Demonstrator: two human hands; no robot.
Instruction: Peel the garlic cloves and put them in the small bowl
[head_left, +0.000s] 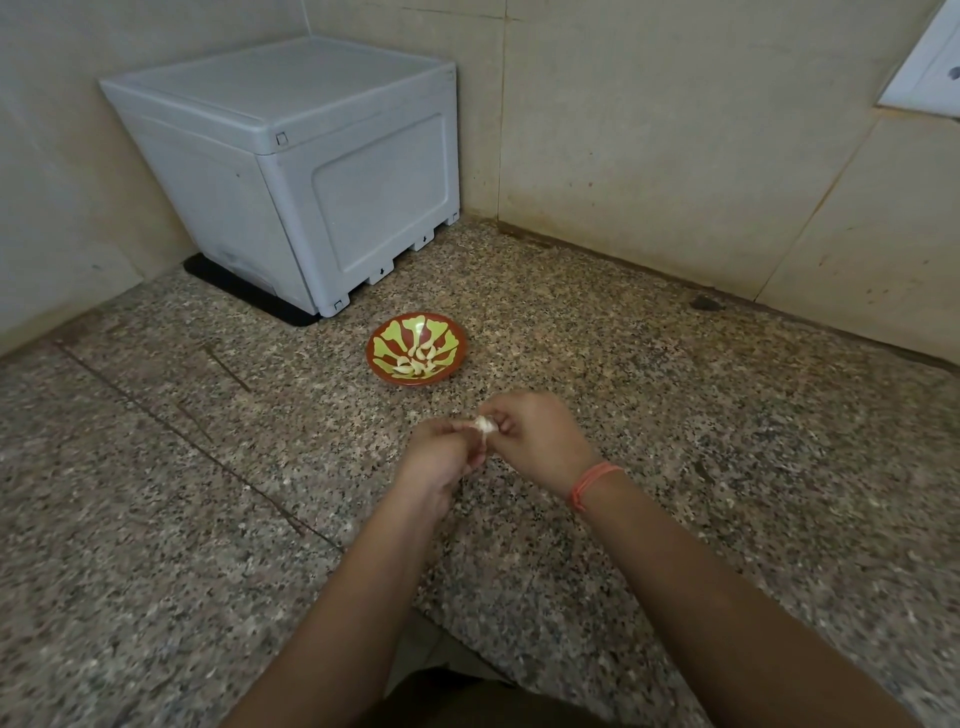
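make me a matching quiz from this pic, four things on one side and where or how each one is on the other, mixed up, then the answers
Things:
1. bowl
2. box
3. band
4. clove

Places or states:
a. round the right wrist
b. in the far corner
c. pinched between the left hand and the right hand
d. holds peeled cloves

Pairs: 1-d, 2-b, 3-a, 4-c
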